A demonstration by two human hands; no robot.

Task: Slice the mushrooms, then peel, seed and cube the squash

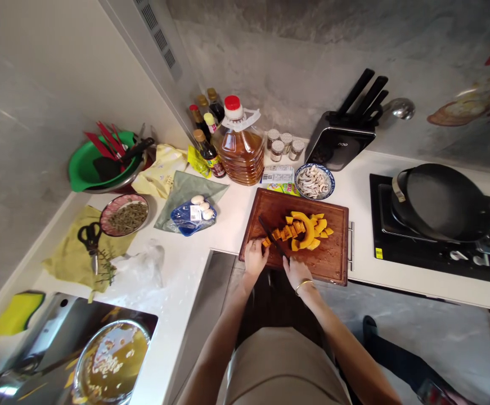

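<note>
A dark-bladed knife (273, 236) is in my right hand (299, 273), its fingers wrapped round the handle near the board's front edge. The blade lies across a row of orange pumpkin pieces (292, 230) on the wooden cutting board (333, 253). My left hand (255, 257) is closed on the left end of that pumpkin, close beside the blade. Just right of the row lie a curved pumpkin slice (309, 225) and several cut chunks (321, 226). The fingertips of my left hand are partly hidden.
Behind the board stand a bowl of sliced mushrooms (314, 181), a large oil jug (241, 149) and a knife block (338, 140). A black pan (445, 194) sits on the stove at right. Scissors (90, 239) and a sink bowl (113, 360) are at left. Another person's leg (396, 354) shows lower right.
</note>
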